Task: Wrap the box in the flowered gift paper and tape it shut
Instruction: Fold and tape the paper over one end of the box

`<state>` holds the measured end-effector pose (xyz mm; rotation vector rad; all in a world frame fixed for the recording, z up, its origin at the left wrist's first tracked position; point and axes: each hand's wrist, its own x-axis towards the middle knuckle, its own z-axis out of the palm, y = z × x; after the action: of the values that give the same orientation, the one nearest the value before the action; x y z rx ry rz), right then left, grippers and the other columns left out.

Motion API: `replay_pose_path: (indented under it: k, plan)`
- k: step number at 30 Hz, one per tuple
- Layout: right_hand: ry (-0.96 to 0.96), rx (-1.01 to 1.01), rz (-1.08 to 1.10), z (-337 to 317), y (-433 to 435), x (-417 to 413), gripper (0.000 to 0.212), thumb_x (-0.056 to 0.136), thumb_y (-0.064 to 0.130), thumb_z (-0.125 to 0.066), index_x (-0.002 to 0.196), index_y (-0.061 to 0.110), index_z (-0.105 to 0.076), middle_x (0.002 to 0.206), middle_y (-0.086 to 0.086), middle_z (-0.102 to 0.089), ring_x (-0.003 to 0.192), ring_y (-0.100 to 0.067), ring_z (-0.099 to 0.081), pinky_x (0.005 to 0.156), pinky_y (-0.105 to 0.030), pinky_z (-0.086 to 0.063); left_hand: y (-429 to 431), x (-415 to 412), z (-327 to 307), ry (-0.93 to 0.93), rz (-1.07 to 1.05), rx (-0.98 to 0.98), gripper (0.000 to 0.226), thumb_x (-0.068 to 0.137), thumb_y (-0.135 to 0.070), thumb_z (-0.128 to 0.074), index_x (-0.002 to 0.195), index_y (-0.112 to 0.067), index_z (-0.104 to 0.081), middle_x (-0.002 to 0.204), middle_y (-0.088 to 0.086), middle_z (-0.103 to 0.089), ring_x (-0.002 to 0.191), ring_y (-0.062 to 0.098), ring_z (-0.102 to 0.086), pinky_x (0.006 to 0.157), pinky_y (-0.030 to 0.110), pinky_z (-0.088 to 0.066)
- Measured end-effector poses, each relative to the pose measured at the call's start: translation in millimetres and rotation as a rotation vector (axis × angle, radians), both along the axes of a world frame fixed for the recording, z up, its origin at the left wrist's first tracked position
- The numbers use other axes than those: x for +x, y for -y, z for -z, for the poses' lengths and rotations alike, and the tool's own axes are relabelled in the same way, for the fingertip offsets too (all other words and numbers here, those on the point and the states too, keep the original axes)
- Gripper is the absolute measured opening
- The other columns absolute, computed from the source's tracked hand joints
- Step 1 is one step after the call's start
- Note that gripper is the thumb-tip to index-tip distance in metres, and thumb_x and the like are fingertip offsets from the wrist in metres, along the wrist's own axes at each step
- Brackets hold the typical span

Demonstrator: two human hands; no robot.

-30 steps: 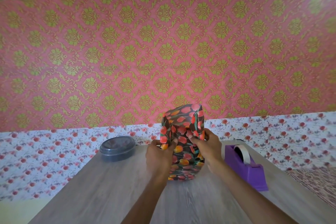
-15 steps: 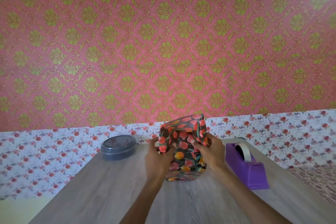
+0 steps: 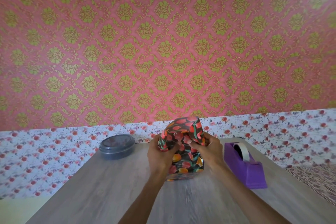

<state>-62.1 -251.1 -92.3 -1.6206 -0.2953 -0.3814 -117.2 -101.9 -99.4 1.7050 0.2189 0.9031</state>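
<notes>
I see the box [image 3: 185, 167] standing upright on the wooden table [image 3: 101, 196], toward its far edge, covered in flowered gift paper [image 3: 189, 125]. The left hand [image 3: 160, 156] and right hand [image 3: 209, 151] each grip the loose paper bunched at the top, fingers curled into the folds. A purple tape dispenser [image 3: 247, 169] sits near on the right and a round lidded container [image 3: 117, 146] on the left.

The gift paper [image 3: 185, 162] is showing red-orange tulips on black; the tape dispenser [image 3: 252, 174], at the table's [image 3: 109, 196] right edge, purple.
</notes>
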Motion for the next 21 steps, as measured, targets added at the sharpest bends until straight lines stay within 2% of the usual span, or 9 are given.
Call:
replay_pose_path:
  k: [5,7,10,13,17,19,21]
  plan:
    - [0.012,0.030,-0.005,3,8,-4,0.030,0.066,0.032,-0.090,0.091,0.022,-0.076,0.073,0.008,-0.075,0.071,-0.007,-0.072,0.072,-0.027,-0.056,7,-3,-1,-0.013,-0.050,-0.008,0.028,0.077,-0.041,-0.079,0.100,-0.029,-0.069,0.089,-0.011,-0.071,0.079,0.001,-0.064,0.063,0.016,-0.046]
    - [0.026,0.041,0.016,4,11,-5,0.028,0.066,0.033,-0.089,0.089,0.025,-0.075,0.072,0.011,-0.074,0.069,-0.001,-0.070,0.070,-0.023,-0.053,8,-5,-3,-0.030,-0.028,-0.048,0.017,0.082,-0.043,-0.074,0.089,-0.029,-0.069,0.082,-0.008,-0.072,0.073,0.004,-0.065,0.059,0.020,-0.047]
    - [0.043,0.024,0.049,3,13,-3,0.024,0.066,0.034,-0.089,0.084,0.031,-0.073,0.069,0.015,-0.073,0.068,0.002,-0.068,0.071,-0.027,-0.054,9,-11,-3,-0.032,0.012,-0.050,0.024,0.085,-0.049,-0.070,0.081,-0.025,-0.069,0.071,-0.008,-0.072,0.067,0.005,-0.066,0.056,0.022,-0.045]
    - [0.042,0.009,0.062,2,15,1,0.020,0.067,0.036,-0.088,0.079,0.033,-0.071,0.069,0.013,-0.073,0.072,-0.006,-0.070,0.073,-0.032,-0.056,5,-16,0,-0.048,0.030,0.056,0.020,0.086,-0.040,-0.070,0.078,-0.023,-0.067,0.066,-0.010,-0.070,0.061,0.002,-0.066,0.053,0.016,-0.048]
    - [0.028,-0.011,0.079,3,16,5,0.018,0.070,0.032,-0.087,0.076,0.034,-0.070,0.068,0.013,-0.072,0.073,-0.010,-0.070,0.077,-0.037,-0.056,-3,-23,4,-0.073,-0.017,0.266,0.031,0.091,-0.040,-0.063,0.073,-0.016,-0.064,0.064,-0.003,-0.068,0.057,0.012,-0.064,0.051,0.030,-0.052]
    - [0.033,-0.019,0.095,3,14,5,0.017,0.072,0.031,-0.086,0.076,0.033,-0.069,0.068,0.013,-0.072,0.073,-0.008,-0.069,0.076,-0.034,-0.055,-3,-28,-1,-0.064,-0.098,0.341,0.035,0.094,-0.036,-0.061,0.067,-0.014,-0.059,0.056,0.000,-0.061,0.045,0.008,-0.049,0.043,0.020,-0.035]
    - [0.030,-0.033,0.110,0,12,3,0.017,0.074,0.031,-0.084,0.077,0.033,-0.068,0.070,0.015,-0.071,0.074,-0.005,-0.067,0.071,-0.029,-0.051,0,-34,-11,-0.041,-0.169,0.372,0.043,0.096,-0.036,-0.058,0.060,-0.014,-0.052,0.047,-0.002,-0.050,0.039,0.007,-0.036,0.041,0.021,-0.023]
